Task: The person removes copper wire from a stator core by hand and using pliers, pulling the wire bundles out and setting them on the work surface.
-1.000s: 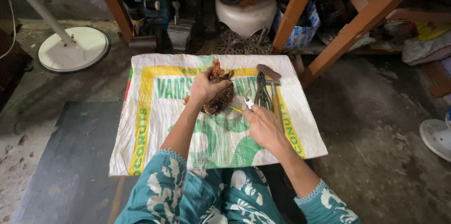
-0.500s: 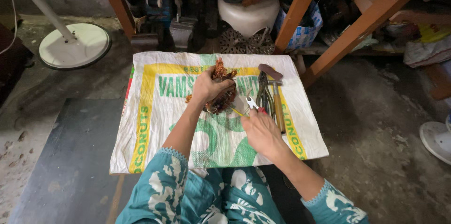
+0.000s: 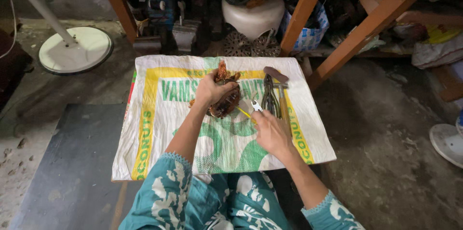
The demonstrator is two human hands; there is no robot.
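A grey concrete floor [image 3: 395,128] runs under slanting wooden beams [image 3: 376,20], with a white round fan base [image 3: 74,49] at left.

The woven sack [image 3: 159,128] spread in front of you was white, framed by a broad yellow band, with green print across its middle and a thin red stripe along its left edge. The wound coil [image 3: 225,98] under your left hand [image 3: 210,89] showed coppery orange-brown with darker brown patches. A thin yellow strand [image 3: 244,112] ran from it toward the silver tool tip [image 3: 256,106] at your right hand [image 3: 271,132]. The pliers [image 3: 269,96] beside it looked dark grey, and the hammer [image 3: 283,102] had a brownish wooden handle. Your sleeves [image 3: 164,191] were teal with a white leaf-like pattern. The round base [image 3: 74,49] at the far left was off-white with a dark rim, and the beams [image 3: 381,15] were reddish-orange wood.
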